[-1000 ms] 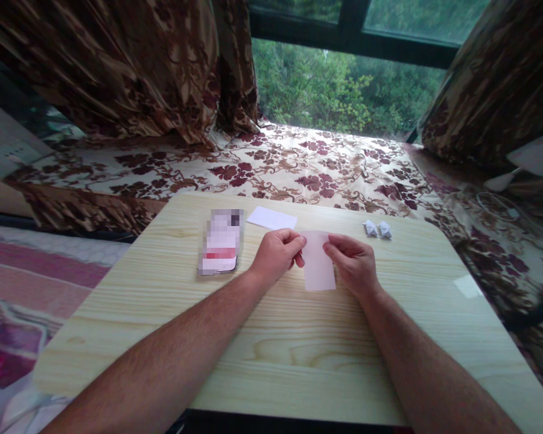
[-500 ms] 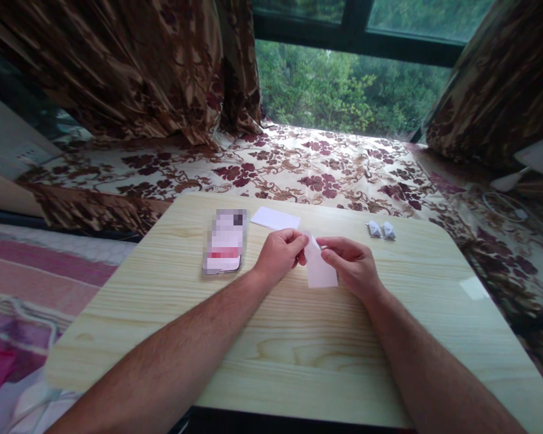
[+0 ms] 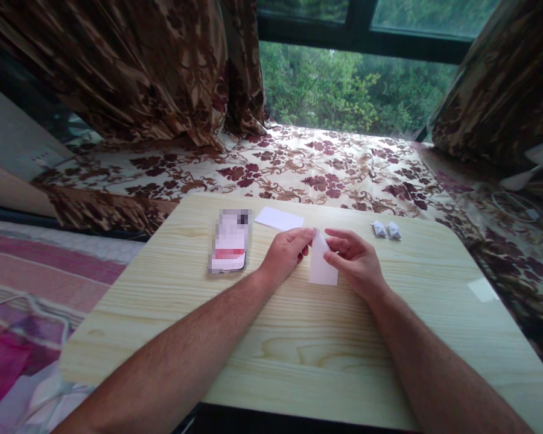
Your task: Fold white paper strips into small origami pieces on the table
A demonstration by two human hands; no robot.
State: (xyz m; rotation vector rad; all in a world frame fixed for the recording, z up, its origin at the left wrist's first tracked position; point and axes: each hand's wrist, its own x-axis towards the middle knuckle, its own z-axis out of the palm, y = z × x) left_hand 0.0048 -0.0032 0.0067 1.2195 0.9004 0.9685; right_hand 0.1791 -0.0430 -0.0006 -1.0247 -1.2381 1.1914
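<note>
A small white sheet of paper point(image 3: 322, 265), its top narrowed to a slanted point, is held between my two hands above the table. My left hand point(image 3: 289, 248) pinches it near the upper left corner, thumb and forefinger together. On the right edge rests the thumb of my right hand point(image 3: 355, 259), with curled fingers partly hidden behind; its forefinger is lifted off the sheet. Another white stack or folded piece of paper point(image 3: 280, 218) lies just beyond my left hand. Two small folded white paper pieces point(image 3: 387, 229) sit side by side at the back right.
A blurred-out phone point(image 3: 230, 241) lies left of my hands on the pale wood-grain table point(image 3: 163, 313). A light patch point(image 3: 483, 290) shows near the right edge. Behind the table is a ledge with flowered cloth point(image 3: 317, 163), below a window with curtains point(image 3: 163, 66).
My right forefinger has come away from the top of the paper, and the fingers have spread a little. The left hand keeps its pinch. The whole view has shifted slightly.
</note>
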